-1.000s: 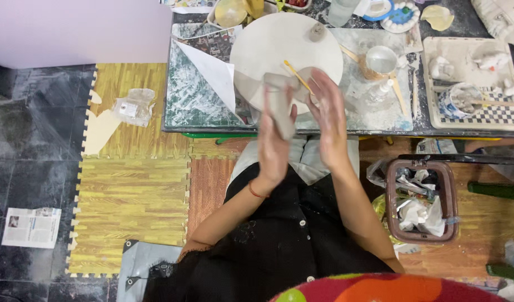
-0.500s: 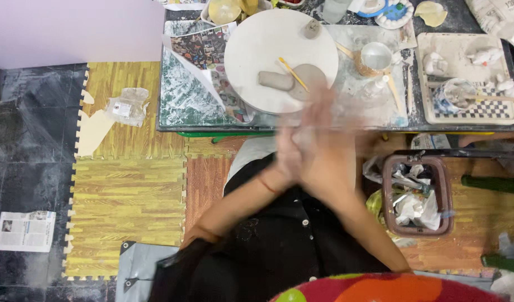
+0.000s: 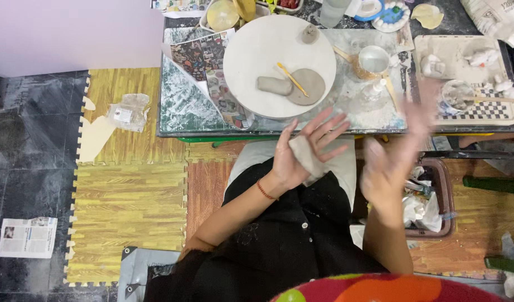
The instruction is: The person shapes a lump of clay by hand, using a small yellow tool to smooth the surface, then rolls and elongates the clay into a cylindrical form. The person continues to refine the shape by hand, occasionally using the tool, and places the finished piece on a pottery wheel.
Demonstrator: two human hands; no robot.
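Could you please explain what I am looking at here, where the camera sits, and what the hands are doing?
There is no machine: a person works with two bare hands, filmed by a camera worn on their head, looking straight down. The left hand lies open, palm up, with a lump of grey clay resting on it. The right hand is blurred by motion, apart from the clay and holding nothing that I can make out. On the work table sits a round white board bearing another clay block, a flattened clay disc and a yellow wooden stick. To the right are a white cup and a tray. Foam mats cover the floor.
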